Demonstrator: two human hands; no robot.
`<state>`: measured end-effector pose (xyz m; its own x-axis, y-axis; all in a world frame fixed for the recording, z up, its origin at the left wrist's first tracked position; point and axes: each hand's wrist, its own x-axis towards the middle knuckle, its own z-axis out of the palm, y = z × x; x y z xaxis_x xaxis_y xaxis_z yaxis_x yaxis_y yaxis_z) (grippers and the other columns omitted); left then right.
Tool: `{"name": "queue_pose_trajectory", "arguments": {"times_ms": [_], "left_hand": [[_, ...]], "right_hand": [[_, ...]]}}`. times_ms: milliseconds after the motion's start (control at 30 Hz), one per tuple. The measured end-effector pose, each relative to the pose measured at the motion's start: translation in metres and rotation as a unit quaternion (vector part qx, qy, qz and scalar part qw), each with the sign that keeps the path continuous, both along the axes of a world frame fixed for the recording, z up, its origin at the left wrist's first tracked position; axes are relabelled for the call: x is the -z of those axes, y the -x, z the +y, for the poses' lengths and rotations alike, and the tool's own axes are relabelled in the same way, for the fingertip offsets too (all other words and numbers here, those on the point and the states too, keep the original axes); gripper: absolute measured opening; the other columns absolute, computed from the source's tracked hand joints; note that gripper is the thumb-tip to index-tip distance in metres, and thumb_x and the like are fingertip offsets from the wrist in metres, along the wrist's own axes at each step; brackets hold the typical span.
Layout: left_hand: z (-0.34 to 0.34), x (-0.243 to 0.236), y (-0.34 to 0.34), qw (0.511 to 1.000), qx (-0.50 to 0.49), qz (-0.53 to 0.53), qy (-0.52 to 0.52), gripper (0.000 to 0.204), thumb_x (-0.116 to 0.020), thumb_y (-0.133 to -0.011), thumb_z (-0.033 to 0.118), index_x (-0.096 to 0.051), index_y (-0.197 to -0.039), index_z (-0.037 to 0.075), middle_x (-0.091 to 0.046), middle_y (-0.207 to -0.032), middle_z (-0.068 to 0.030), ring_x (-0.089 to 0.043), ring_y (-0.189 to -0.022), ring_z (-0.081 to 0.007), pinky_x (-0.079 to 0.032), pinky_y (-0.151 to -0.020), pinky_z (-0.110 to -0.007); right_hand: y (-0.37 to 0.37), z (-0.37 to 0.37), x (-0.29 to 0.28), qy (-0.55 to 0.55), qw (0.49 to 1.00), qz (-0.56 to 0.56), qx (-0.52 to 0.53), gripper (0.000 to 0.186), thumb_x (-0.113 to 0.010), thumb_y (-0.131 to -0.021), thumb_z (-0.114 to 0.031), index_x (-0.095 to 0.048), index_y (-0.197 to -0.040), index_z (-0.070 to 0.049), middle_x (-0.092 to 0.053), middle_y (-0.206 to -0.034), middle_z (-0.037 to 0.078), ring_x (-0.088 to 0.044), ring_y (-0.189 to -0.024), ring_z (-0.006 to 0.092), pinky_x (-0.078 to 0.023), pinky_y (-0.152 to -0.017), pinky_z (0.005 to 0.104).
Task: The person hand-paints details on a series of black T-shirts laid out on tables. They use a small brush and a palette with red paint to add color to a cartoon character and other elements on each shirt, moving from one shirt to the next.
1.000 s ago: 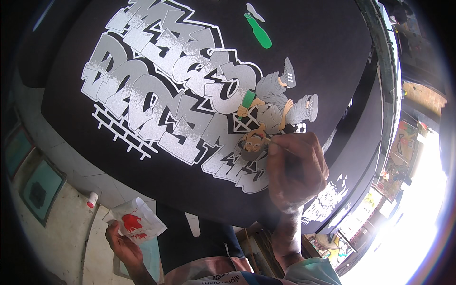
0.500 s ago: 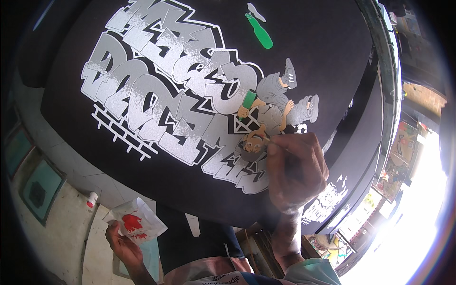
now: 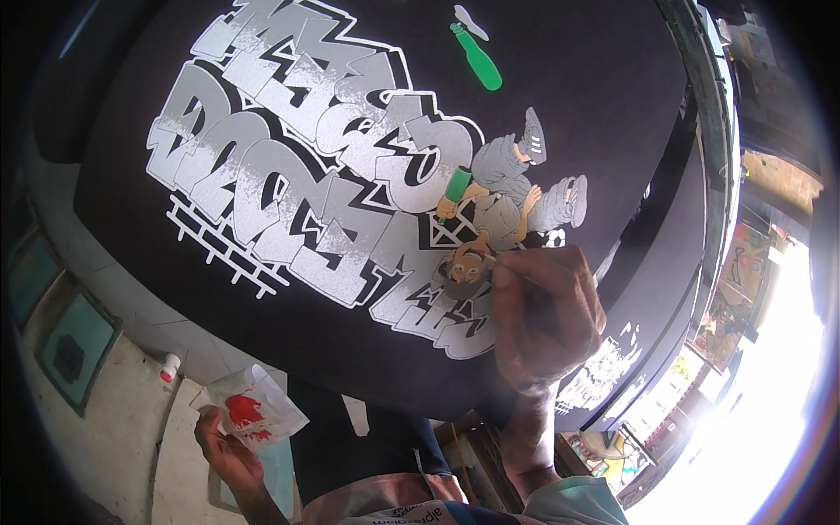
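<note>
A small white bottle stood on the floor, left of your black shirt. Your right hand was closed on a thin brush, tip at the printed figure. Your left hand pinched a red-smeared paper, well apart, below the shirt.

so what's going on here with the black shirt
A person is touching up a printed black shirt stretched flat in front of them. The right hand holds a thin brush with its tip at the small cartoon figure beside the big grey lettering. The left hand, lower down and off the shirt, holds a small plastic piece with red paint on it.
</note>
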<state>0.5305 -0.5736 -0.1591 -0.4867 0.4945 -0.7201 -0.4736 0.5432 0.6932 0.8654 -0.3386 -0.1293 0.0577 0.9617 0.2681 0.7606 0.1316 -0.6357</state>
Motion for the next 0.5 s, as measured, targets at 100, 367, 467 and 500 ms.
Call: {"name": "queue_pose_trajectory", "arguments": {"times_ms": [100,367,467,500], "left_hand": [[0.0004,0.0007,-0.001,1.0,-0.001,0.004,0.005,0.029,-0.052,-0.099,0.032,-0.061,-0.117,0.011,-0.052,-0.121,-0.0064,-0.056,-0.121,-0.0219,-0.052,-0.1,-0.042],[0.0008,0.0008,-0.0033,1.0,0.01,0.019,0.01,0.031,-0.052,-0.099,0.034,-0.061,-0.118,0.011,-0.052,-0.122,-0.0069,-0.055,-0.122,-0.0222,-0.053,-0.099,-0.042],[0.0011,-0.0001,-0.0007,1.0,0.012,0.015,0.006,0.03,-0.052,-0.099,0.033,-0.061,-0.117,0.011,-0.051,-0.122,-0.007,-0.055,-0.121,-0.0221,-0.052,-0.099,-0.042],[0.0002,0.0001,-0.0002,1.0,0.011,0.018,0.006,0.03,-0.052,-0.099,0.033,-0.061,-0.117,0.011,-0.052,-0.122,-0.007,-0.056,-0.121,-0.022,-0.052,-0.099,-0.042]], "right_hand": [[-0.0008,-0.0004,0.0005,0.0,1.0,0.0,0.001,0.02,-0.076,-0.071,0.009,-0.072,-0.088,-0.001,-0.067,-0.079,0.007,-0.063,-0.064,0.0146,-0.047,-0.054,0.0271],[-0.0024,-0.0014,0.0029,-0.003,1.0,0.01,0.006,0.021,-0.076,-0.07,0.009,-0.072,-0.088,0.0,-0.067,-0.079,0.007,-0.063,-0.063,0.0143,-0.046,-0.054,0.0269],[-0.0022,-0.0003,0.0023,-0.012,1.0,0.011,-0.006,0.021,-0.076,-0.07,0.01,-0.072,-0.088,0.0,-0.067,-0.079,0.007,-0.062,-0.063,0.0142,-0.046,-0.054,0.0271],[-0.0017,-0.0004,0.0021,-0.01,1.0,0.013,-0.003,0.021,-0.076,-0.07,0.01,-0.072,-0.088,0.0,-0.067,-0.079,0.007,-0.062,-0.063,0.0142,-0.046,-0.054,0.0271]]}}
